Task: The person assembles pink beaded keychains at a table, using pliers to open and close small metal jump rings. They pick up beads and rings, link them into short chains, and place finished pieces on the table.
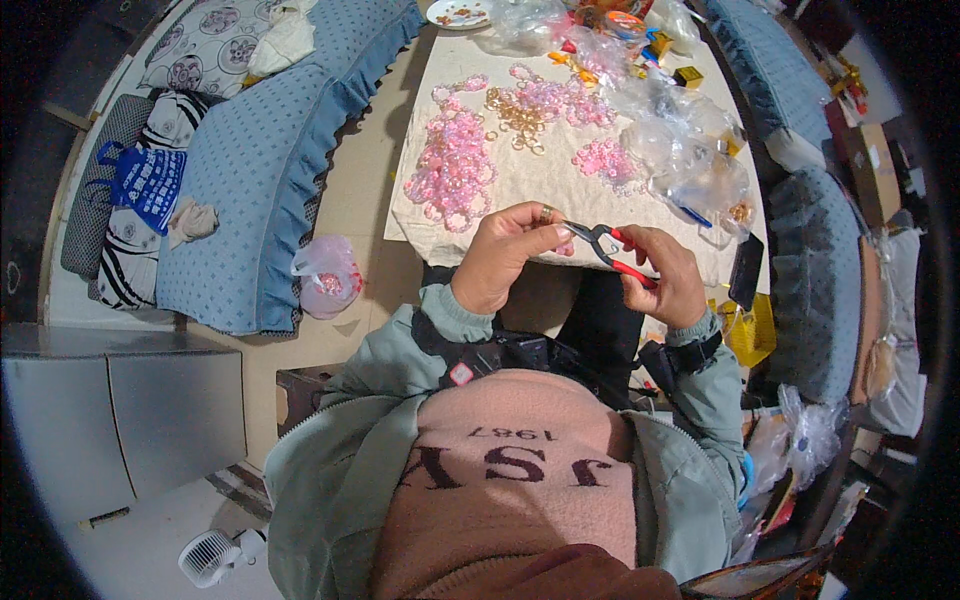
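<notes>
Blue-covered seats flank a cloth-draped tabletop (555, 175) with pliers (597, 237) at its near edge

Quilted blue covers with ruffled hems dress the left seat (265, 190) and the right seat (815, 270). Over the middle of the tabletop's near edge, the right hand (665, 275) has its grip wrapped around the red handles of the pliers, whose dark nose points toward the left hand (515, 250). That hand's grip is closed, thumb against forefinger, right at the nose; whether a piece sits between them is too small to tell. Pink beads (566, 248) show just below those fingertips.

Toward the tabletop's left edge lies a long heap of pink bead loops (447, 165). Gold-coloured rings (520, 125) lie to its right, beside a second pink heap (565, 100), with a smaller pink cluster (605, 160) nearer the right edge. Clear plastic bags (690, 150) crowd the right side, running up to the far edge. At the far left corner stands a white plate (447, 24) holding small brownish pieces. Close to the near right corner are a blue pen (693, 216) and a black flat object (745, 270).
</notes>
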Action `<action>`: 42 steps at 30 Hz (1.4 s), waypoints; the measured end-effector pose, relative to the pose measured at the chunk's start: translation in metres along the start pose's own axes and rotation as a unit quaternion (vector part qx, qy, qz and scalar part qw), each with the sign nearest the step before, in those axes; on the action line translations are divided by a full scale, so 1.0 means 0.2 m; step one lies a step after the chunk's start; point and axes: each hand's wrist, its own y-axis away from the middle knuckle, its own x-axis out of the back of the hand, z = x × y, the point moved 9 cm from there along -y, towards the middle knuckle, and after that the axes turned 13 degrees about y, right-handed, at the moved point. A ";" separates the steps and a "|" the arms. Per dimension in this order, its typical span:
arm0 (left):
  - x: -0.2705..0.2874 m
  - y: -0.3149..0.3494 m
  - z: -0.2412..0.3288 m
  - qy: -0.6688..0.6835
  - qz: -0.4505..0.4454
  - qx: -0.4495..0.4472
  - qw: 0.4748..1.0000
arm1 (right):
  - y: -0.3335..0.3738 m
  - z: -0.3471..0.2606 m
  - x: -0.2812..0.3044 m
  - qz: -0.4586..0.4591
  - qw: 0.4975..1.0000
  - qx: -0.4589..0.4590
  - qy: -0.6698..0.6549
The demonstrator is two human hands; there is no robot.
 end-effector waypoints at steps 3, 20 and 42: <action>0.00 0.00 -0.01 0.007 -0.001 0.001 1.000 | 0.01 0.00 -0.01 -0.009 1.000 -0.009 0.005; 0.05 -0.04 0.03 -0.003 0.016 -0.053 0.998 | -0.02 0.02 0.01 0.011 0.999 -0.048 0.023; -0.06 -0.03 0.28 -0.373 -0.010 -0.296 0.879 | 0.00 -0.01 0.07 0.068 0.991 -0.035 0.114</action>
